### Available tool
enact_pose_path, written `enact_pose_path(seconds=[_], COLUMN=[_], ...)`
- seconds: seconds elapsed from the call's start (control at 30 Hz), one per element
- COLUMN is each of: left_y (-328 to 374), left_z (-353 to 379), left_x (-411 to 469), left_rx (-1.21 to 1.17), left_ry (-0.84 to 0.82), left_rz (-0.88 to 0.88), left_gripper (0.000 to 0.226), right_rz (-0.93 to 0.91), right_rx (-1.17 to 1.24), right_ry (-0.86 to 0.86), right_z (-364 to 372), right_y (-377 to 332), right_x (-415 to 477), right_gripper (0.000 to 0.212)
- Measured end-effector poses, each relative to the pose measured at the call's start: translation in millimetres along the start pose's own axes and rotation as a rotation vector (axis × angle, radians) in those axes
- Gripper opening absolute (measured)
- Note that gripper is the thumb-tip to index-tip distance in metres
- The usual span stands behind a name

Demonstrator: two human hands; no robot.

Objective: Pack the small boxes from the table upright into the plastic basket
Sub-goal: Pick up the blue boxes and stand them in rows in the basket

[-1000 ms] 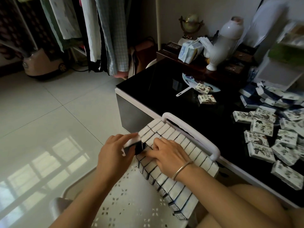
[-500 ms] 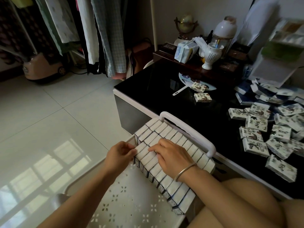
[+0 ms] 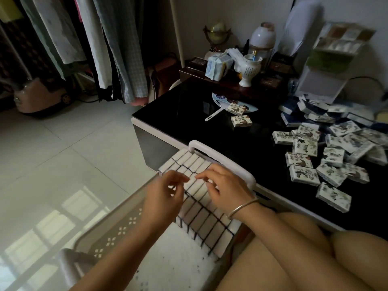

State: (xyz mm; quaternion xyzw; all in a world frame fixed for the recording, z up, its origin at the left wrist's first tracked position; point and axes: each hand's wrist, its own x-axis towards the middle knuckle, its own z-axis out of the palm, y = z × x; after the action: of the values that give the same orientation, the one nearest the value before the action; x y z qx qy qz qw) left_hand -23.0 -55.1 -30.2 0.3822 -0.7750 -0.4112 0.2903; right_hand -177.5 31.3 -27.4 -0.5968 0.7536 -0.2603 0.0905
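The left hand (image 3: 165, 194) and the right hand (image 3: 228, 190) are over the packed boxes (image 3: 201, 215), which stand upright in tight rows in the plastic basket (image 3: 117, 208). Each grip is relaxed and half spread, pinching nothing; the right fingertips (image 3: 201, 175) touch box tops. The loose boxes (image 3: 304, 175) lie on the black surface (image 3: 189, 114).

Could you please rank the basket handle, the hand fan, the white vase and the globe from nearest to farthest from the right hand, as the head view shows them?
From the right hand:
1. Basket handle, just beyond it.
2. Hand fan, flat on the black table.
3. White vase, at the table's back.
4. Globe, farthest, by the wall.
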Motion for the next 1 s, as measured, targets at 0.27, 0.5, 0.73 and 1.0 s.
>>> enact_pose_path(seconds=[0.27, 0.5, 0.73, 1.0], left_y=[99.0, 132.1, 136.4, 152.2], left_z=[89.2, 185.0, 275.8, 346.7], left_x=[37.6, 96.7, 176.1, 260.1], left_rx=[-0.218, -0.104, 0.353, 0.683], left_ry=[-0.209, -0.345, -0.443, -0.7], left_rz=[0.224, 0.252, 0.355, 0.498], left_gripper=[0.029, 0.028, 0.029, 0.068], right_rz=[0.177, 0.512, 0.581, 0.538], right_rx=[-0.009, -0.048, -0.135, -0.246], right_ry=[0.283, 0.391, 0.321, 0.343], right_z=[-79.4, -130.6, -158.4, -181.7], right_y=[64.6, 163.3, 242.0, 302.0], right_x=[-29.2, -67.3, -56.1, 4.0], right_gripper=[0.028, 0.029, 0.031, 0.038])
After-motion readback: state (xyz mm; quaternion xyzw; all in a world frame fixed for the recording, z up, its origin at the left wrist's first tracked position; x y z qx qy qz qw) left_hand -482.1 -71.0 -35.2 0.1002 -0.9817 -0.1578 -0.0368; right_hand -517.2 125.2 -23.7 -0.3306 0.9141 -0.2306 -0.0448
